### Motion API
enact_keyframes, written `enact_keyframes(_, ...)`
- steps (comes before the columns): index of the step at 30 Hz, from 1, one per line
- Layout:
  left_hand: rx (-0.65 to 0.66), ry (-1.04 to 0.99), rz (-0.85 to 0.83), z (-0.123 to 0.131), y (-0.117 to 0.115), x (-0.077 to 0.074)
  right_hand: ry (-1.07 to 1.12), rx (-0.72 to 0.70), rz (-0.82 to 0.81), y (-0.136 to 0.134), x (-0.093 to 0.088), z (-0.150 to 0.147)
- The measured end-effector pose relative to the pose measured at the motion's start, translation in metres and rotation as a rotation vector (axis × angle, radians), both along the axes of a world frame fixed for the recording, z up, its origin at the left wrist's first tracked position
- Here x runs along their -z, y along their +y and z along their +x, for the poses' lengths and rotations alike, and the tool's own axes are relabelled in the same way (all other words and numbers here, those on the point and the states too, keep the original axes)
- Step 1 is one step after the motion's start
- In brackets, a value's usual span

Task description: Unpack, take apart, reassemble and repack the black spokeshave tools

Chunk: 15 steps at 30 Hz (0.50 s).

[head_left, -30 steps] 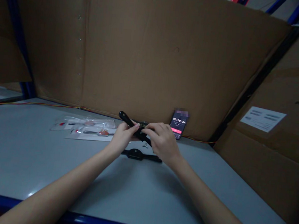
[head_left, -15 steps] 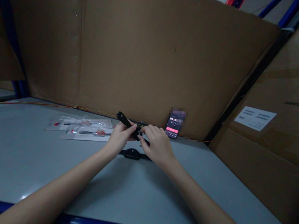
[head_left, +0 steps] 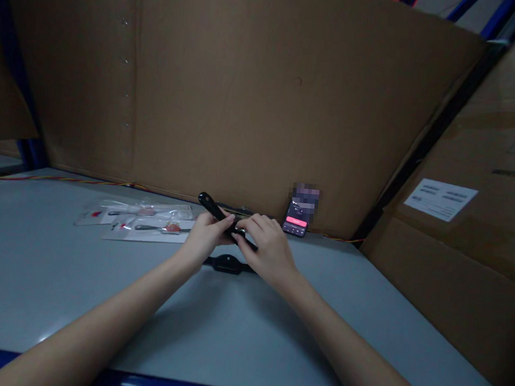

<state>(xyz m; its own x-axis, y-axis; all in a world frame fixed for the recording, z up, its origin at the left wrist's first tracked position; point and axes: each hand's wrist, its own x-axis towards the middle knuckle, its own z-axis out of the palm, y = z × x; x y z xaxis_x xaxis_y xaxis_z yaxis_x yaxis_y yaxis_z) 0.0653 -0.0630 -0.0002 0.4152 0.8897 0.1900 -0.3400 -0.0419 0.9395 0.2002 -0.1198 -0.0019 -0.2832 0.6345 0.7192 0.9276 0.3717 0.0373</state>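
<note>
Both hands meet above the grey table [head_left: 51, 283] near its back. My left hand [head_left: 206, 236] and my right hand [head_left: 264, 244] are both closed on a long black part [head_left: 209, 205] that slants up to the left, its rounded end sticking out past my left fingers. The middle of that part is hidden under my fingers. A second black part [head_left: 226, 264] with a round hub lies flat on the table just below the hands.
Clear plastic bags [head_left: 142, 222] holding small items with red bits lie to the left. A phone [head_left: 296, 219] with a lit screen leans on the cardboard wall [head_left: 266, 97]. A red-yellow wire [head_left: 60, 179] runs along the wall's foot. Cardboard boxes [head_left: 469, 247] close the right side.
The hands and the black part stay together, with only a small shift of the fingers. The view has drifted slightly, so everything sits a little further left.
</note>
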Motion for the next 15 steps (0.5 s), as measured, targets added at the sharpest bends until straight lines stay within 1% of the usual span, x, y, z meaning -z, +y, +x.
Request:
enact_keyframes(3,-0.029,0.009,-0.014,0.0004,0.0016,0.0006,-0.024,-0.038,-0.032,-0.0006,-0.0017,0.0036)
enact_keyframes(6,-0.040,0.024,-0.018,0.0005,0.0019,0.0001,0.008,-0.063,-0.052,-0.0020,-0.0026,0.0042)
enact_keyframes(11,-0.031,0.025,-0.008,0.0000,0.0006,-0.0012,0.123,-0.027,-0.036,-0.0010,-0.0003,0.0005)
enact_keyframes(15,-0.035,0.049,-0.024,-0.0004,0.0005,-0.0014,0.159,-0.027,-0.007,0.0031,0.0023,0.0035)
